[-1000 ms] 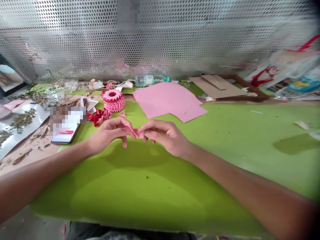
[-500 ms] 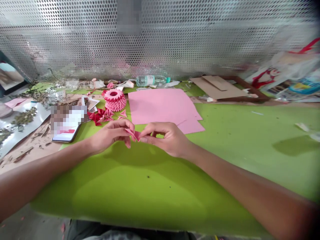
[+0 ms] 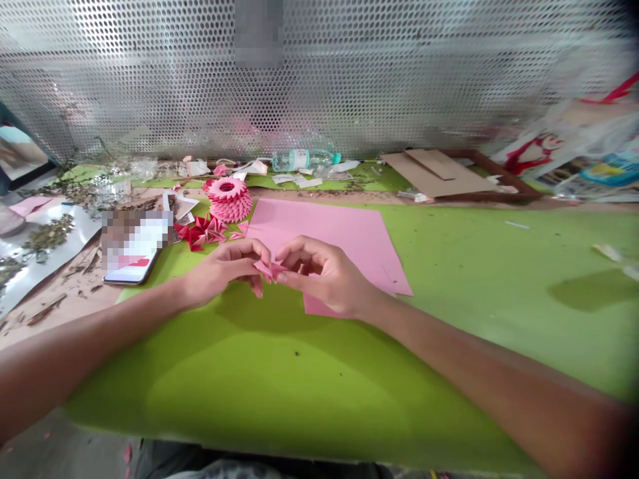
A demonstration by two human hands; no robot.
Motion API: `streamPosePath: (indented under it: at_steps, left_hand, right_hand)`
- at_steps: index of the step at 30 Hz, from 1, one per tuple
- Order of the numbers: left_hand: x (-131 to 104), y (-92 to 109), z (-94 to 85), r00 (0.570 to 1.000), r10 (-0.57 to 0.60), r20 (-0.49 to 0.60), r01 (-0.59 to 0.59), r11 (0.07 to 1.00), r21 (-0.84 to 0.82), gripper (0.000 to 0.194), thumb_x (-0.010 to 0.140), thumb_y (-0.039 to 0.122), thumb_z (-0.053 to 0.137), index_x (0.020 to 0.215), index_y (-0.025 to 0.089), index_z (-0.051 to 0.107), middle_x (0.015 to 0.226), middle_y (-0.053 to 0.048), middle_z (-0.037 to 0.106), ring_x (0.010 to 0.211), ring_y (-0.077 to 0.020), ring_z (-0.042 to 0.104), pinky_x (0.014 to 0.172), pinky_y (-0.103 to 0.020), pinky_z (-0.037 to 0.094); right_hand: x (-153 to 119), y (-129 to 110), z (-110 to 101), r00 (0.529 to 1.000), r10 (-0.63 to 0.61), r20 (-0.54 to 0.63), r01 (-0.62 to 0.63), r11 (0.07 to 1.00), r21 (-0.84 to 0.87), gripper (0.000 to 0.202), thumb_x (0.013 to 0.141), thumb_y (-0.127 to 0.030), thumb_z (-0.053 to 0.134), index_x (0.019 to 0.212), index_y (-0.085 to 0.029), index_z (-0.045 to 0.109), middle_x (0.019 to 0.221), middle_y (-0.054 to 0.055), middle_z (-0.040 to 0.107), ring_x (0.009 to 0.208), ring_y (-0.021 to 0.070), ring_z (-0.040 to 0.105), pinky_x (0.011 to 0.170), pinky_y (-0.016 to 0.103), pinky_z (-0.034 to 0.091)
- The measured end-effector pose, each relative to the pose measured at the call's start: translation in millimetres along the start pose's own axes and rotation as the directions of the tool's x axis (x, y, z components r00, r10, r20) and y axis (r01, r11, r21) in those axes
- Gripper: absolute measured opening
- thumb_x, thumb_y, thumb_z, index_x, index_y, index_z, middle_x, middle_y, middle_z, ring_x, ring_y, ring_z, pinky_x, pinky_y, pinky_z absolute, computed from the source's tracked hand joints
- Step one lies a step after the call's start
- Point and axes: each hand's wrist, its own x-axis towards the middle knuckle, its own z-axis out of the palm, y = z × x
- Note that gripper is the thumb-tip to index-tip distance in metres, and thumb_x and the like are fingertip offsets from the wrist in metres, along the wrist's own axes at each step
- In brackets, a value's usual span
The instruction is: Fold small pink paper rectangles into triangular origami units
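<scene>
A person's 2 bare hands meet over a green tabletop [image 3: 234, 392], forearms angled in from the 2 lower corners. The left hand [image 3: 232, 269], palm turned inward and fingers curled, pinches 1 small piece of folded pink paper [image 3: 267, 268] between thumb and fingertips. The right hand [image 3: 324, 271], its index finger arched above an extended thumb, grips the right end of the same piece. The paper is held between the 2 hands, raised above the table, whose surface carries their shadow.

Beyond the left hand stands 1 ring-shaped pink paper stack [image 3: 230, 209], beside a heap of red and pink folded pieces [image 3: 200, 233] too jumbled to count. At least 2 pink sheets [image 3: 319, 219] overlap behind and beneath the right hand. 1 phone [image 3: 128, 271] lies to the left, its screen partly blurred.

Along the back, 1 clear bottle [image 3: 298, 160] rests on its side near a perforated metal panel [image 3: 349, 80]; at right, brown cardboard [image 3: 429, 174] lies over 1 dark-edged frame [image 3: 522, 191].
</scene>
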Motion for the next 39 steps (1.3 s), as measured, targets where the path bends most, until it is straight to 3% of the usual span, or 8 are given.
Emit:
streamPosePath:
  at_steps: [7,14,24,29,32,35,37,39]
  left_hand:
    - [-1,5,7.7,0.998,0.05,-0.023,-0.046,0.99,0.135,0.024,0.088,0.032,0.068,0.1,0.018,0.053,0.076,0.001,0.064,0.062,-0.0118,0.063,0.06,-0.024,0.053]
    - [-4,-2,12.9,0.995,0.073,0.069,-0.098,0.855,0.51,0.04,0.1,0.05,0.045,0.081,0.016,0.052,0.068,0.0,0.059,0.056,-0.0099,0.056,0.056,-0.022,0.044]
    - [-4,-1,13.0,0.991,0.048,0.124,-0.096,0.903,0.418,0.045,0.098,0.057,0.045,0.081,0.016,0.053,0.07,-0.001,0.06,0.055,-0.0096,0.058,0.052,-0.021,0.045]
    - [-4,2,10.3,0.987,0.132,0.09,-0.158,0.886,0.436,0.04,0.1,0.05,0.046,0.079,0.016,0.052,0.065,0.001,0.059,0.052,-0.0086,0.056,0.053,-0.021,0.044]
    - [-3,5,5.5,0.983,0.181,0.017,-0.169,0.873,0.458,0.04,0.098,0.047,0.051,0.072,0.016,0.053,0.061,0.001,0.058,0.051,-0.0089,0.054,0.053,-0.021,0.043]
    - [-3,7,1.3,0.98,0.2,-0.026,-0.165,0.87,0.464,0.039,0.094,0.045,0.055,0.067,0.016,0.055,0.057,0.001,0.058,0.05,-0.0096,0.054,0.053,-0.022,0.043]
    - [-3,7,0.1,0.98,0.194,-0.039,-0.155,0.873,0.463,0.039,0.093,0.044,0.057,0.066,0.016,0.055,0.056,0.0,0.058,0.05,-0.01,0.054,0.053,-0.023,0.043]
    - [-2,7,0.0,0.983,0.181,-0.038,-0.143,0.874,0.465,0.038,0.093,0.044,0.056,0.066,0.016,0.055,0.056,0.001,0.058,0.05,-0.0099,0.054,0.053,-0.022,0.044]
  right_hand:
    - [3,1,2,0.999,0.035,-0.021,-0.031,0.981,0.189,0.034,0.078,-0.033,0.079,0.101,-0.024,0.056,0.084,-0.001,0.069,0.081,0.0161,0.067,0.075,0.032,0.052]
    - [6,6,2,0.994,0.057,-0.092,-0.039,0.983,0.178,0.033,0.077,-0.028,0.078,0.1,-0.024,0.054,0.077,-0.004,0.064,0.071,0.0135,0.062,0.066,0.027,0.048]
    - [8,9,3,0.995,0.092,0.033,-0.096,0.98,0.176,0.039,0.073,-0.05,0.081,0.084,-0.02,0.059,0.075,-0.001,0.062,0.069,0.0142,0.059,0.066,0.03,0.046]
    - [10,-2,-17,0.993,0.074,0.096,-0.078,0.996,0.035,0.041,0.09,-0.059,0.059,0.085,-0.019,0.065,0.076,0.002,0.065,0.062,0.0124,0.057,0.058,0.028,0.043]
    - [8,-15,-46,0.99,0.113,0.084,-0.091,0.968,-0.232,0.048,0.092,-0.064,0.05,0.095,-0.02,0.07,0.092,0.008,0.072,0.078,0.0191,0.065,0.067,0.033,0.049]
    - [3,-23,-73,0.981,0.192,-0.011,-0.152,0.735,-0.661,0.056,0.073,-0.065,0.073,0.114,-0.027,0.071,0.123,0.011,0.068,0.105,0.0322,0.065,0.085,0.044,0.052]
    - [-1,-23,-83,0.961,0.275,-0.017,-0.18,0.581,-0.793,0.081,0.06,-0.064,0.082,0.131,-0.03,0.065,0.143,0.011,0.057,0.122,0.0414,0.058,0.094,0.052,0.051]
    - [-4,-20,-85,0.941,0.335,0.039,-0.148,0.514,-0.845,0.098,0.051,-0.064,0.086,0.14,-0.034,0.058,0.153,0.009,0.047,0.132,0.0464,0.049,0.101,0.057,0.047]
